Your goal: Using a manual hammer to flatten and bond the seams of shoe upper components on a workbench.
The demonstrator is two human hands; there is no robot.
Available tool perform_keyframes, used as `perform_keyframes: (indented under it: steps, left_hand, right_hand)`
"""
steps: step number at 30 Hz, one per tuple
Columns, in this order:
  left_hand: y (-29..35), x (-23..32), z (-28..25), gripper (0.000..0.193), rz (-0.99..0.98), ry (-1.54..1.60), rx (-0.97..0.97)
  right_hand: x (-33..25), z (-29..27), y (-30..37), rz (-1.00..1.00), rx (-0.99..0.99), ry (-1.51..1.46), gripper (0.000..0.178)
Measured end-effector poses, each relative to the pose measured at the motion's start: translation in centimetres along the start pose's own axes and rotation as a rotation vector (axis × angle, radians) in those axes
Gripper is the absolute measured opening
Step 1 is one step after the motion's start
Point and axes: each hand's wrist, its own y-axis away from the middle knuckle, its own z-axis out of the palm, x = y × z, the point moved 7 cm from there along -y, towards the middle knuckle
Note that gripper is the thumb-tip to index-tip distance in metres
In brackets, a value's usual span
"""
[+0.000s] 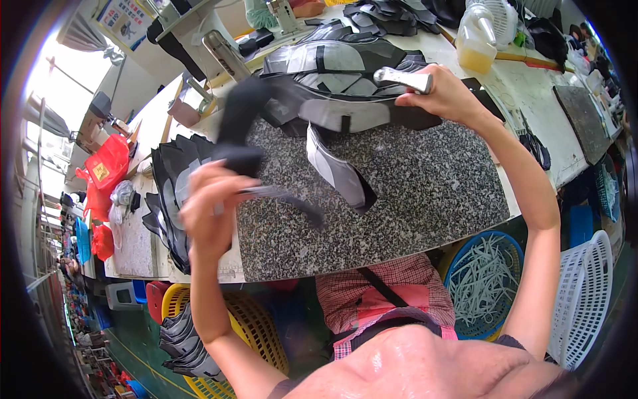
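Two hands lift one black-and-grey cut shoe upper (312, 113) over the speckled granite slab (412, 193) at frame centre. My left hand (209, 209) pinches its black strap; my right hand (442, 93) grips a metal-headed hammer (403, 78). Bare slab lies below. At lower right, a blue basket (458, 256) holds white strips (482, 279); at lower left, a yellow basket (256, 332) holds grey pieces (183, 336).

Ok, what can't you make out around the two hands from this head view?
- Left hand: blurred by motion; its grip on the dark strip is unclear.
- Metal tool in the right hand: its working end is hidden by the fingers.
- Grey-and-black cut pieces: overlapping, count unreadable.
- Yellow basket: contents partly hidden by the left forearm.
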Motion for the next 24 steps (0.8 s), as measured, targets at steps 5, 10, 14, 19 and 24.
perform_keyframes:
  steps: [5, 10, 14, 19, 24]
  left_hand:
    - [8.1, -3.2, -11.7, 0.022, -0.546, -0.107, 0.645]
    - [4.3, -0.2, -2.0, 0.025, -0.743, -0.092, -0.217]
    - [6.4, 3.8, 9.6, 0.033, -0.750, 0.569, -0.790]
    - [4.6, 10.6, 18.6, 0.034, -0.418, 1.173, -0.888]
    - [3.5, 10.5, 23.2, 0.037, -0.340, 0.832, -0.693]
  right_hand:
    - [3.4, 0.0, 1.7, 0.123, -0.062, 0.067, 0.049]
    - [3.0, -1.9, 4.3, 0.142, 0.237, 0.192, 0.058]
    - [0.9, -3.5, 7.3, 0.059, 0.537, -0.141, 0.049]
    - [-3.7, -1.8, 15.8, 0.480, 0.024, -0.585, 0.044]
    - [-5.1, -0.4, 21.5, 0.410, -0.151, -0.426, 0.038]
